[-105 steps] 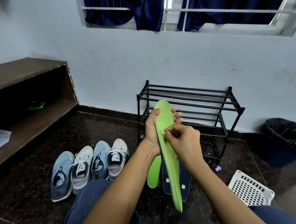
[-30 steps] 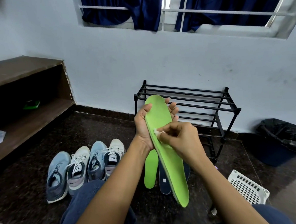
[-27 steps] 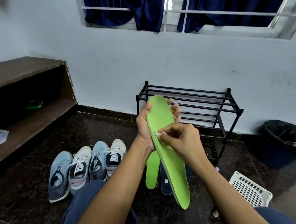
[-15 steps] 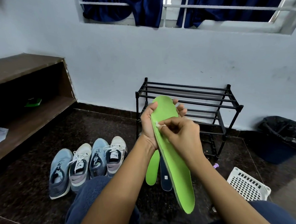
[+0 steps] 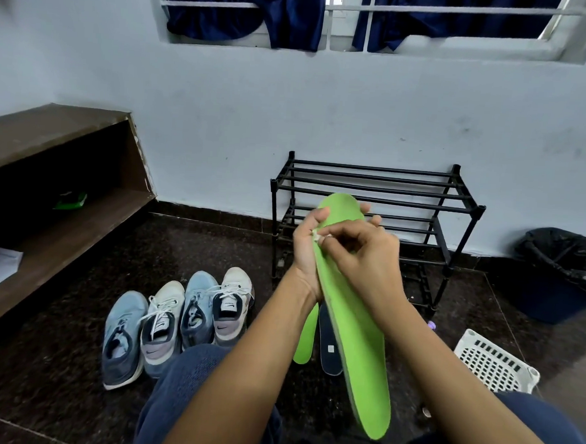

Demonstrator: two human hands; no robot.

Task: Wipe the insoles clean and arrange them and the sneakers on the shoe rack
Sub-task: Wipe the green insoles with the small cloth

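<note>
My left hand [image 5: 305,253] grips a bright green insole [image 5: 363,346] near its toe end, holding it upright and tilted toward me. My right hand [image 5: 361,257] pinches a small white wipe [image 5: 316,235] against the insole's left edge. Under my arms, another green insole [image 5: 305,339] and a dark blue insole [image 5: 329,347] lie on the dark floor. Several sneakers [image 5: 175,321], blue and white, stand side by side to the left. The black shoe rack [image 5: 423,195] stands bare against the wall behind my hands.
A brown wooden shelf [image 5: 54,228] runs along the left with papers and a green packet on it. A white perforated basket [image 5: 495,364] lies at the right, and a bin with a black liner [image 5: 563,272] sits in the far right corner.
My right hand with the wipe has slid up the insole toward the toe and over to its left edge. The insole has turned slightly, its heel end swinging right.
</note>
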